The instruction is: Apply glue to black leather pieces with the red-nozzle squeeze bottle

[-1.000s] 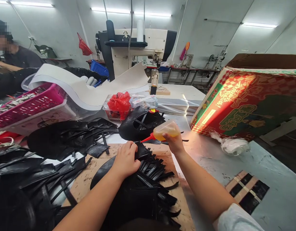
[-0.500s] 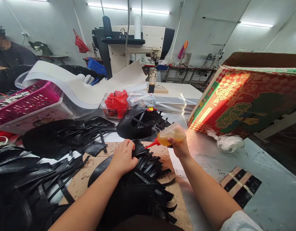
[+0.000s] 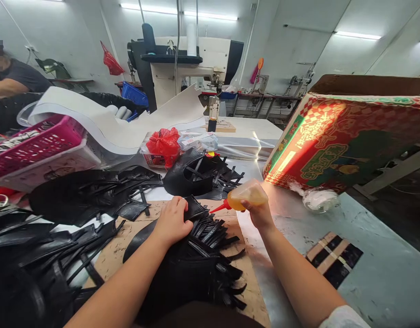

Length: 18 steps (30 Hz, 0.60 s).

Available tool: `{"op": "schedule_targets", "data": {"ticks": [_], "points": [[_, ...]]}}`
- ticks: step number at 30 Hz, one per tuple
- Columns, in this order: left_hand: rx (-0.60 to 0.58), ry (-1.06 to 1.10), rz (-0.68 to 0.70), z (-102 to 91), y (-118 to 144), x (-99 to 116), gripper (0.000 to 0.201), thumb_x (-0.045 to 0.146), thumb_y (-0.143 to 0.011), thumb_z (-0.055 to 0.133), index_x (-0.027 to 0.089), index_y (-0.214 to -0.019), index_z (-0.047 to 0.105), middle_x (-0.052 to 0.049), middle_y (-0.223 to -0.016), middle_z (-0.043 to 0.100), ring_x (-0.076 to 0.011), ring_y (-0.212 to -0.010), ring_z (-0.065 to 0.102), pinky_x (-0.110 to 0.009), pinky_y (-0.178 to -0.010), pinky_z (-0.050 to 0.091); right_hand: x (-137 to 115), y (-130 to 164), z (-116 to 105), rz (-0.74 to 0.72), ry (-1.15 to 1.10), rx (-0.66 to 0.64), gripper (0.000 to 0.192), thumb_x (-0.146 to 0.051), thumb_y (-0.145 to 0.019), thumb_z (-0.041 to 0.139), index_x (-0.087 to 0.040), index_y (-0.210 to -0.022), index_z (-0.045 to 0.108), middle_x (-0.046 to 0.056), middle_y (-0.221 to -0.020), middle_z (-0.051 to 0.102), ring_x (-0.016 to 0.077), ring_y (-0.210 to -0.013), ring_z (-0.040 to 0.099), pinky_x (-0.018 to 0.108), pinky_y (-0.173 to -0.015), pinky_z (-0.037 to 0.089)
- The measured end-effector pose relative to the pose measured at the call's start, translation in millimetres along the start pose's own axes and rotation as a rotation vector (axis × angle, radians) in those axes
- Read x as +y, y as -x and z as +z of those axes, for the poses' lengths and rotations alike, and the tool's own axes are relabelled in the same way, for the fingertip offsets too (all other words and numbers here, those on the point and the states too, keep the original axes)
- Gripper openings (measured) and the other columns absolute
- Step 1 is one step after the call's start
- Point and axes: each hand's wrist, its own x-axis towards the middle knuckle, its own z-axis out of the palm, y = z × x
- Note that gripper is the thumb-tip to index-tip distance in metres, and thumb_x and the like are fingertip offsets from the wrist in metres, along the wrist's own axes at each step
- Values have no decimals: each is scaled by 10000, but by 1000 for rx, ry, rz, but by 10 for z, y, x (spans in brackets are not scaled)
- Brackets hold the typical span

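A pile of black leather shoe uppers (image 3: 182, 273) with many thin straps lies in front of me on a brown board (image 3: 109, 262). My left hand (image 3: 174, 221) grips the top piece near its far edge, fingers curled over it and thumb along the near side. In my right hand (image 3: 259, 215) is a clear squeeze bottle (image 3: 248, 193) of amber liquid, tilted so its red nozzle (image 3: 220, 207) points left and down. The nozzle tip is at the right edge of the held piece; whether it touches cannot be made out.
More black uppers (image 3: 69, 193) cover the left and far side (image 3: 189, 175). Behind stand a pink basket (image 3: 35, 141), a red plastic bag (image 3: 164, 143) and a sewing machine (image 3: 196, 59). A red carton (image 3: 333, 141) and a striped block (image 3: 335, 259) are to the right. A co-worker (image 3: 15, 75) sits far left.
My right hand has drawn the bottle slightly right, its nozzle shifting outward along the leather edge. My left hand keeps its hold. The view has shifted a little, and the co-worker's arm has moved.
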Motion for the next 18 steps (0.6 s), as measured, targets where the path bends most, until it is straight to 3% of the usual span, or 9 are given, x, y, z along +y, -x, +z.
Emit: {"op": "schedule_targets", "data": {"ticks": [4,8,12,15,18], "points": [[-14,-7,-7,-22,-7,-6,200,169,-616,462,221,-799,401,-73,-951,476,-255,-910,472,-387,-818,388,-114,130,-63,9,-122,121,557,-405,-460,866,-219,-900,578,-27,-727,591,118,-537,529,165,-334,400],[-55,-20,-2,-96,-10,15,195,184,-634,471,217,-822,433,-69,-954,513,-251,-916,509,-381,-809,404,-272,380,-236,94,-333,186,525,-595,-545,766,-203,-850,596,-32,-681,570,33,-411,377,127,-322,343],[-107,-46,25,-235,36,47,208,225,-698,496,210,-905,490,-96,-1131,545,-255,-1038,527,-383,-876,397,-327,724,-448,332,-659,322,645,-470,-392,873,-141,-884,615,10,-672,590,13,-419,368,96,-337,355],[-140,-74,24,-398,172,9,300,338,-748,532,203,-1016,536,-127,-1372,437,-280,-1251,409,-399,-1000,316,-331,983,-516,396,-685,454,689,-394,-316,900,-133,-889,619,27,-675,599,19,-418,373,105,-325,365],[-163,-124,-60,-579,432,-106,453,449,-765,526,171,-1122,551,-171,-1322,512,-334,-1212,460,-451,-987,324,-364,1186,-516,444,-643,545,760,-380,-234,909,-158,-901,621,16,-676,587,23,-411,375,120,-310,372]]}}
